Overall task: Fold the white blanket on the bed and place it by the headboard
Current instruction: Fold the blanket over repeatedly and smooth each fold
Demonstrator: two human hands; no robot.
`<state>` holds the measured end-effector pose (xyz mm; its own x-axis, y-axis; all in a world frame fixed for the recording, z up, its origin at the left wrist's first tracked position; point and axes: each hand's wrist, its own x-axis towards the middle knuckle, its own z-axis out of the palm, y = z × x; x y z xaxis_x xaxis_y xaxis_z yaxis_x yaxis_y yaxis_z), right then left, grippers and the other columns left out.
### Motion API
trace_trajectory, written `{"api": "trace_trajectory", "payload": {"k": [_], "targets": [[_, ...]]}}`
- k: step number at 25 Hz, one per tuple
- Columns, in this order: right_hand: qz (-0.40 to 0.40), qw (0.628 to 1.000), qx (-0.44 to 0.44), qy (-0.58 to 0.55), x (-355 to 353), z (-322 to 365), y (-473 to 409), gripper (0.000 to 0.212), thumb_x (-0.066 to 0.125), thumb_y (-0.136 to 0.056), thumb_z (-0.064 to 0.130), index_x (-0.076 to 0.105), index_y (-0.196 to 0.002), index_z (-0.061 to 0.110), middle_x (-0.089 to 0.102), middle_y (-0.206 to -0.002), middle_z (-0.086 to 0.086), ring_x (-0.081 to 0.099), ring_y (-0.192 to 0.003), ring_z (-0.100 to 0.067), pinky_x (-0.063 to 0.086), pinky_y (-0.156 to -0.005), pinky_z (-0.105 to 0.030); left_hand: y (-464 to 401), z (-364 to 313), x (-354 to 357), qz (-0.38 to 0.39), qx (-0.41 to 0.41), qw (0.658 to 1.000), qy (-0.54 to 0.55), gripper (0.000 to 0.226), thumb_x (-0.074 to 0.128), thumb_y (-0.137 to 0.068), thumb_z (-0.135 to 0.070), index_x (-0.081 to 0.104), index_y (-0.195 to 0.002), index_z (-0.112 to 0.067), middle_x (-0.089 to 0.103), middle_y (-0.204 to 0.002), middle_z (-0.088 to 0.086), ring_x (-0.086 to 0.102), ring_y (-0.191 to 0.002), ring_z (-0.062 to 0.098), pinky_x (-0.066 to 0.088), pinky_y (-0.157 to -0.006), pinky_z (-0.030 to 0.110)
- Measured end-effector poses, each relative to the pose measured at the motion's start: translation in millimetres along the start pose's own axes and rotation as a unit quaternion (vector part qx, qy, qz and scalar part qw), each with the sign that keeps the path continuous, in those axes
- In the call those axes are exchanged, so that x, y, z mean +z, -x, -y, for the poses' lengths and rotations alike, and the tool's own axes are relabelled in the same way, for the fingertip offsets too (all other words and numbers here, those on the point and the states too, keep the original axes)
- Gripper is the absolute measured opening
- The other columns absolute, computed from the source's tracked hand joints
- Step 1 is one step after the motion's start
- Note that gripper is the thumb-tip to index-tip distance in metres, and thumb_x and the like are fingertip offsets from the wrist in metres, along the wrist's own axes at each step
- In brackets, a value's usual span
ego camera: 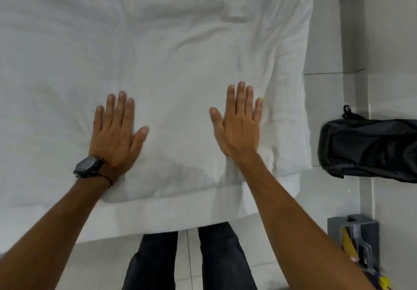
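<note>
The white blanket (180,68) lies in a thick, wrinkled layer on the bed (158,217), its near edge just short of the mattress edge. My left hand (117,131), with a black watch on the wrist, rests flat on the blanket, fingers spread. Palm down, my right hand (239,122) lies flat on the blanket toward its right edge. Neither hand holds anything. No headboard is in view.
A black bag (370,147) lies on the pale tiled floor (334,41) to the right of the bed. A grey box with yellow and other items (356,244) stands at the lower right. My legs in dark trousers (191,262) stand against the bed's near edge.
</note>
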<state>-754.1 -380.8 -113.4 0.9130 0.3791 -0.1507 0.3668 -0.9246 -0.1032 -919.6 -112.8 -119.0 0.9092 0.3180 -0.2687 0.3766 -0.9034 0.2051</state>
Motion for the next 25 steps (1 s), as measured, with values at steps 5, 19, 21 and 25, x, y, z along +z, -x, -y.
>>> {"api": "trace_trajectory", "payload": {"k": [5,19,21,25], "targets": [[0.002,1.000,-0.002,-0.006,9.5,21.3,68.9,0.076,0.021,-0.115,0.059,0.015,-0.176,0.013,0.010,-0.184,-0.016,0.006,-0.171,-0.036,0.009,-0.137,-0.060,66.8,-4.6,12.1,-0.003,-0.053,0.998,0.015,0.074,0.020,-0.111,-0.055,0.009,-0.172,-0.015,-0.001,-0.181,0.009,-0.004,-0.168,0.030,0.000,-0.135,0.054],[-0.080,0.553,0.570,-0.603,-16.4,72.4,162.6,0.072,0.092,-0.089,0.023,0.056,-0.150,0.010,0.066,-0.147,-0.008,0.072,-0.126,-0.025,0.057,-0.111,-0.037,161.1,-77.1,11.6,-0.282,-0.569,0.427,0.644,0.052,0.084,-0.093,-0.024,0.056,-0.136,-0.016,0.067,-0.122,0.001,0.070,-0.111,0.016,0.062,-0.100,0.034],[-0.060,0.456,0.544,-0.702,-27.2,66.7,145.6,0.053,0.089,-0.092,0.023,0.069,-0.140,0.012,0.080,-0.131,-0.004,0.078,-0.119,-0.022,0.060,-0.111,-0.046,142.7,-71.6,-6.0,-0.235,-0.541,0.348,0.729,0.059,0.084,-0.090,-0.039,0.064,-0.137,-0.011,0.077,-0.126,0.004,0.074,-0.120,0.022,0.059,-0.106,0.043],[0.054,0.358,0.498,-0.788,-55.8,56.6,113.8,0.047,0.084,-0.097,0.036,0.074,-0.139,0.018,0.082,-0.128,-0.006,0.077,-0.121,-0.028,0.059,-0.110,-0.052,103.8,-60.9,-41.0,-0.139,-0.484,0.270,0.821,0.061,0.078,-0.090,-0.054,0.069,-0.139,-0.020,0.077,-0.132,0.008,0.076,-0.119,0.028,0.060,-0.102,0.048]]}}
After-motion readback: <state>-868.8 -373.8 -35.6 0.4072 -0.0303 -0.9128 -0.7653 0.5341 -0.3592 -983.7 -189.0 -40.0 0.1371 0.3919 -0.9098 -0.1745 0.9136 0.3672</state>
